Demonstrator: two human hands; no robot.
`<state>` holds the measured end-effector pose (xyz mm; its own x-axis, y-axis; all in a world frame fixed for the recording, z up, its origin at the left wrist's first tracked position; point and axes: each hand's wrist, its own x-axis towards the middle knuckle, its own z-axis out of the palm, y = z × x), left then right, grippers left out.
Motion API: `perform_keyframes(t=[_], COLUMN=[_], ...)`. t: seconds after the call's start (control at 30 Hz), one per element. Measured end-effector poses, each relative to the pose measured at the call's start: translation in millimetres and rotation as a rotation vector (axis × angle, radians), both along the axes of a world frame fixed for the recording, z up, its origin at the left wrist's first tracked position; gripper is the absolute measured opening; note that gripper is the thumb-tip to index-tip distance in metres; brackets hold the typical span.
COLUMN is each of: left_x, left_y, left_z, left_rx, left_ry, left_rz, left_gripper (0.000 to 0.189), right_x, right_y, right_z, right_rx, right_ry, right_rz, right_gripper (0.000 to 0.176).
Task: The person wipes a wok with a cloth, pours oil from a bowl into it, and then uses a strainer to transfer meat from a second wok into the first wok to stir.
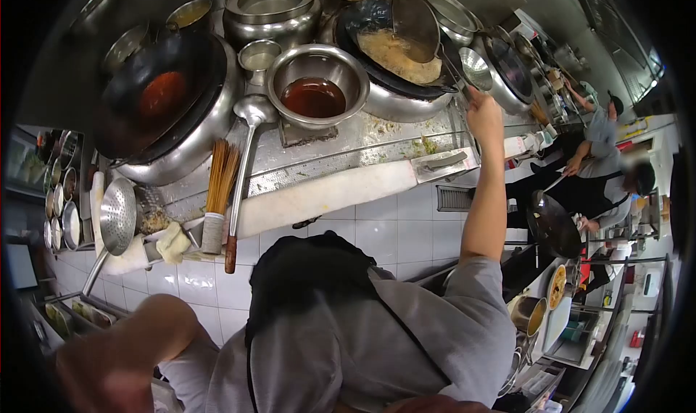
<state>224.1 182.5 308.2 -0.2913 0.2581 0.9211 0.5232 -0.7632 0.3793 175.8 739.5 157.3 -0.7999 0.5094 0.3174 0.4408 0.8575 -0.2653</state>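
Observation:
My right hand (484, 116) is closed round the handle of a round, dark metal tool (415, 29). That tool hangs over the right wok (366, 18), which holds light brown, foamy contents (399, 54). My left hand (94, 373) is low at the left edge, smeared, its fingers indistinct. Left of centre stands a steel bowl (315, 97) with dark red liquid. Beside it lies a long-handled ladle (254, 119). A bamboo brush (220, 188) is upright at the counter edge. Red sauce (163, 94) lies in the left wok (116, 112).
A perforated skimmer (118, 217) rests at the left, near a crumpled cloth (174, 243). A lidded steel pot (270, 10) stands at the back. On the right, a co-worker (616, 188) holds a wok (554, 224); another person (602, 119) is farther back.

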Motion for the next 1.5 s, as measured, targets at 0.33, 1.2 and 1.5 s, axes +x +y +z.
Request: perform_keyframes(t=[0.33, 1.2, 1.5], left_x=[-19.4, 69.0, 58.5], left_y=[110.9, -73.8, -43.3], left_z=[-207.2, -574.7, -593.8], left_rx=[-0.663, -1.769, -1.688], left_ry=[-0.781, -1.112, -1.001], left_rz=[-0.417, 0.681, 0.674], left_gripper=[0.072, 0.023, 0.027], right_x=[-55.4, -41.3, -5.3], right_y=[-5.6, -21.3, -3.9], right_z=[-48.2, -63.4, -47.1], right_rx=[-0.190, -0.124, -0.055], right_ry=[0.026, -0.013, -0.054], right_rz=[0.008, -0.066, -0.039], right_gripper=[0.039, 0.042, 0.039])
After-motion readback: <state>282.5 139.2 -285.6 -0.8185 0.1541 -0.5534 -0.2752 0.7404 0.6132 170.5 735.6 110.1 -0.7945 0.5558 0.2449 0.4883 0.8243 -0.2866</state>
